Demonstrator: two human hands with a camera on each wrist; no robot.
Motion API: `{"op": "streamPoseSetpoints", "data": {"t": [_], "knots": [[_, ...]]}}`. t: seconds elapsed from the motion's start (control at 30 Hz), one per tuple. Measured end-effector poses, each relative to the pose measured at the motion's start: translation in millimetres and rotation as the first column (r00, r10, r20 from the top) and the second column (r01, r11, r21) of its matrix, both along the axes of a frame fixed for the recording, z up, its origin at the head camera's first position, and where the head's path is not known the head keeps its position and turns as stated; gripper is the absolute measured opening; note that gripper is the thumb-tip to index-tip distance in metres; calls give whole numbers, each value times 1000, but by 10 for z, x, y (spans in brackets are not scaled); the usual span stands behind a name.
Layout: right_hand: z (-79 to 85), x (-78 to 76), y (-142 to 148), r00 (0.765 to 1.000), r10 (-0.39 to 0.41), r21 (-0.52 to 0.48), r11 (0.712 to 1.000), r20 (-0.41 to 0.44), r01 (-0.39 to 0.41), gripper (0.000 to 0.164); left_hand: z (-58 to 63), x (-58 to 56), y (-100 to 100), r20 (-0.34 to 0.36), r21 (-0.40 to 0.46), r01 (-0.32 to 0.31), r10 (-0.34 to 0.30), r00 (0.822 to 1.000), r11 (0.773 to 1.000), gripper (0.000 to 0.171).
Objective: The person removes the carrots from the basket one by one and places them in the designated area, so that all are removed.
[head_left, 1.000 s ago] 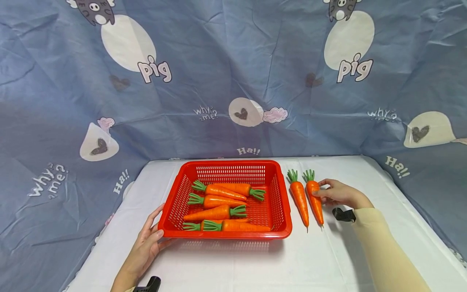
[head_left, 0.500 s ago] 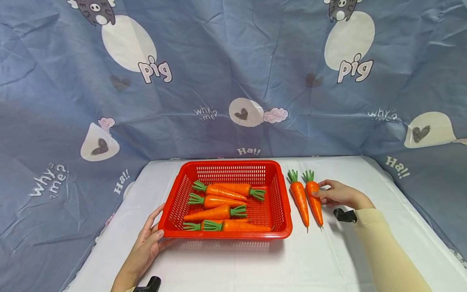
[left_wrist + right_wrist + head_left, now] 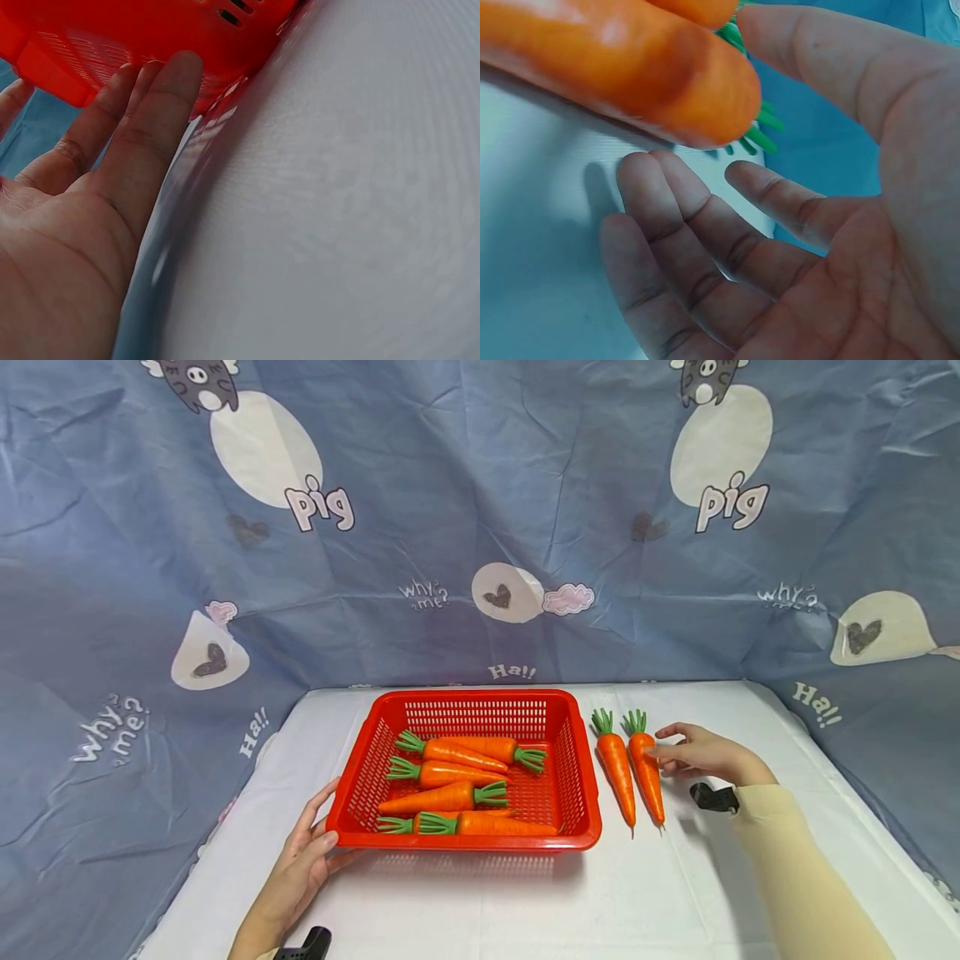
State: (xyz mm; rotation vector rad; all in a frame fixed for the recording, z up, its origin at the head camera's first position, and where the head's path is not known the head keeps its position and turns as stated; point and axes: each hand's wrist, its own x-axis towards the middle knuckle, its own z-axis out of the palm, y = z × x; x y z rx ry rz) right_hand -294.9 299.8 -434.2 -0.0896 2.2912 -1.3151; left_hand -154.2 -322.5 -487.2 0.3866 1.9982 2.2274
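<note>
A red plastic basket [image 3: 465, 842] with slotted walls holds several orange carrots [image 3: 457, 775] with green tops. At its front left corner my left hand [image 3: 288, 875] has the thumb on the rim and the other fingers against the wall below, as the left wrist view shows too. Two carrots lie side by side right of the basket, tops away from me. My right hand [image 3: 708, 755] is beside the outer carrot [image 3: 647, 774], fingers spread and loosely bent. In the right wrist view, a gap shows between the fingertips [image 3: 641, 176] and that carrot [image 3: 652, 67].
The inner carrot [image 3: 617, 777] lies between the outer one and the basket's right wall. A white cloth [image 3: 637, 902] covers the table. Blue printed fabric [image 3: 420, 527] stands behind it and along both sides.
My right hand has loosened from the outer carrot and drawn slightly to the right, while the carrot stays on the table. The left hand and basket keep their places.
</note>
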Motion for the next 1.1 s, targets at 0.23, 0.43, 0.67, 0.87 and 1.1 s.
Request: {"op": "streamPoseSetpoints", "data": {"t": [0.23, 0.43, 0.67, 0.87, 1.1], "knots": [[130, -7, 44, 999, 9, 47, 999, -40, -7, 75, 2, 4, 7, 3, 8, 2, -2, 1000, 1000, 69], [292, -26, 34, 996, 17, 87, 996, -90, -10, 76, 11, -9, 15, -8, 19, 3, -3, 1000, 1000, 69], [461, -43, 1, 987, 42, 110, 994, -157, -25, 73, 7, -8, 12, -12, 18, 1, -1, 1000, 1000, 68], [569, -40, -76, 978, 63, 110, 993, -197, -42, 69, 0, -5, 14, -9, 17, -4, 4, 1000, 1000, 68], [694, -26, -205, 963, 95, 143, 988, -253, -60, 67, -7, -8, 17, -22, 11, -5, 6, 1000, 1000, 68]]}}
